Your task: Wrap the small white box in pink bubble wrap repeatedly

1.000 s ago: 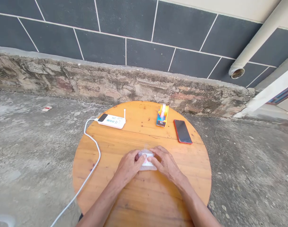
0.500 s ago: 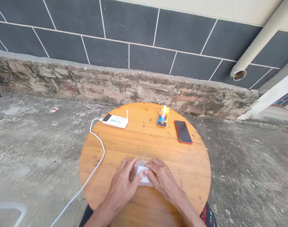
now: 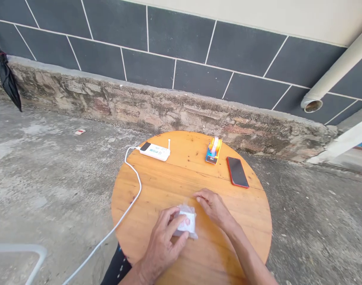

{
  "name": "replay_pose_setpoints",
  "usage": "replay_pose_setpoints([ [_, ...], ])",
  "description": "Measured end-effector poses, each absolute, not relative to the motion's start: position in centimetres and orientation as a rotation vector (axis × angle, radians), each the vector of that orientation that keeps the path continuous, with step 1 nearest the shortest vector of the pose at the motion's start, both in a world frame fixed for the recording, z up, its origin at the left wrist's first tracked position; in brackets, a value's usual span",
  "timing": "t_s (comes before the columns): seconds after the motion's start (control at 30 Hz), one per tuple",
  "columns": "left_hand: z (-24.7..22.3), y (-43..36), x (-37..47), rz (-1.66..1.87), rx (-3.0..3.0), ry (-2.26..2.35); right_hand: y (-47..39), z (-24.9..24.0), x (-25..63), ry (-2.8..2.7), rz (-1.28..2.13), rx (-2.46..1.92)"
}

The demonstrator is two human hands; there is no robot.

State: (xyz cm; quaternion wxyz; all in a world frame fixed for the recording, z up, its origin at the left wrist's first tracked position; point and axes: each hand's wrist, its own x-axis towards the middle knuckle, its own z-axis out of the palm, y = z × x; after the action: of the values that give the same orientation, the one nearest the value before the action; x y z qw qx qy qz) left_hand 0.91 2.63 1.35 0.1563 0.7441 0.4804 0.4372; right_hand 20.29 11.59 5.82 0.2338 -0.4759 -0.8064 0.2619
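A small white packet in clear plastic wrap point(image 3: 191, 223) lies on the round wooden table point(image 3: 157, 178) near its front. My left hand point(image 3: 166, 237) holds it down, the fingers over its left part and the thumb along its lower edge. Beyond the packet's upper right, my right hand point(image 3: 213, 208) is closed, thumb and fingertips drawn together. A faint, blurred see-through strip shows between the packet and these fingertips. Whatever they pinch, if anything, is too small to make out.
Farther back on the table are a white device with an antenna point(image 3: 155, 152) on a white cable point(image 3: 136, 174), a yellow and blue tape dispenser point(image 3: 213, 151) and a red-edged phone point(image 3: 238, 172). A folded umbrella point(image 3: 7, 75) leans against the wall at far left.
My right hand has come off the packet and moved up and right, fingers closing. My left hand stays on the packet. The view has swung left, bringing the umbrella in.
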Motion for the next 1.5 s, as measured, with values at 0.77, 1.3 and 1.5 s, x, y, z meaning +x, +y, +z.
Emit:
replay_pose_setpoints([
  [0.77,1.4,2.7,0.7,1.278,2.06,1.312,15.6,7.8,16.7,-2.553,1.128,-1.235],
  [1.3,1.3,2.6,0.8,1.282,2.079,1.305,15.4,6.7,18.5,-2.359,1.203,-1.189],
  [1.5,1.3,2.7,0.9,1.313,2.079,1.31,14.5,7.4,18.3,-2.356,1.116,-1.181],
])
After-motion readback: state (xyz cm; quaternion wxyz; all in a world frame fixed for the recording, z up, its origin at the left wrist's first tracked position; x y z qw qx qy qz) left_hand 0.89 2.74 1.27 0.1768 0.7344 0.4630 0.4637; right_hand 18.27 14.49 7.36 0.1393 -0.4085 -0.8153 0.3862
